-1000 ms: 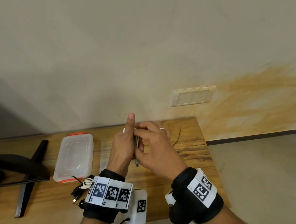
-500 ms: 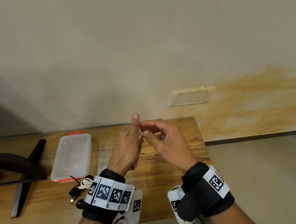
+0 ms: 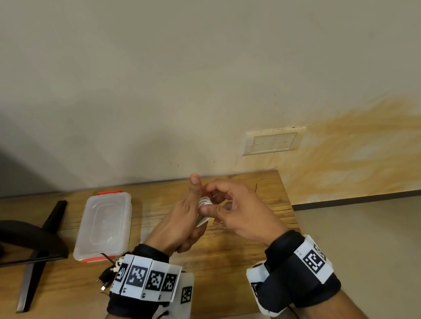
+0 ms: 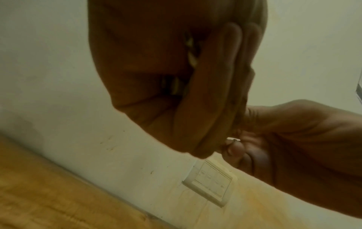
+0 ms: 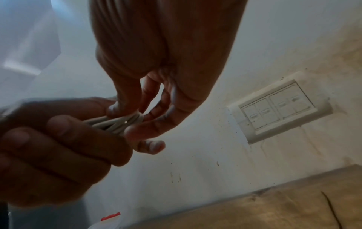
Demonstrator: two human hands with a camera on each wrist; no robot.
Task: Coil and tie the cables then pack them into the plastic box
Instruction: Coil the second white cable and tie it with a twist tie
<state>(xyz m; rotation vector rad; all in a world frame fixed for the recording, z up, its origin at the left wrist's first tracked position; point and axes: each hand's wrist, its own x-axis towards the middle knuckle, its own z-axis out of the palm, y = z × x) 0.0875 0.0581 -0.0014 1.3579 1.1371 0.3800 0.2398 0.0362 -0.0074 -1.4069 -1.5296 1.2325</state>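
My left hand (image 3: pixel 183 218) grips a coiled white cable (image 3: pixel 203 202) above the wooden table (image 3: pixel 247 244), thumb pointing up. My right hand (image 3: pixel 229 208) pinches the loops of the same white cable (image 5: pixel 119 122) between thumb and fingertips, close against the left hand (image 5: pixel 58 148). In the left wrist view only slivers of the white cable (image 4: pixel 191 54) show between the curled fingers. The clear plastic box (image 3: pixel 104 224) with orange clips lies lid-on at the left of the table. A tangle of black and white cables (image 3: pixel 111 271) lies just in front of it.
A thin dark wire (image 3: pixel 255 188) lies on the table behind my right hand. A black chair base (image 3: pixel 34 251) stands at the left. A wall switch plate (image 3: pixel 270 142) is behind the table, whose right edge (image 3: pixel 291 208) drops to the floor.
Both hands have stayed together above the table. The right hand has shifted from over the left hand's fingers to pinching the white coil's loops at its top.
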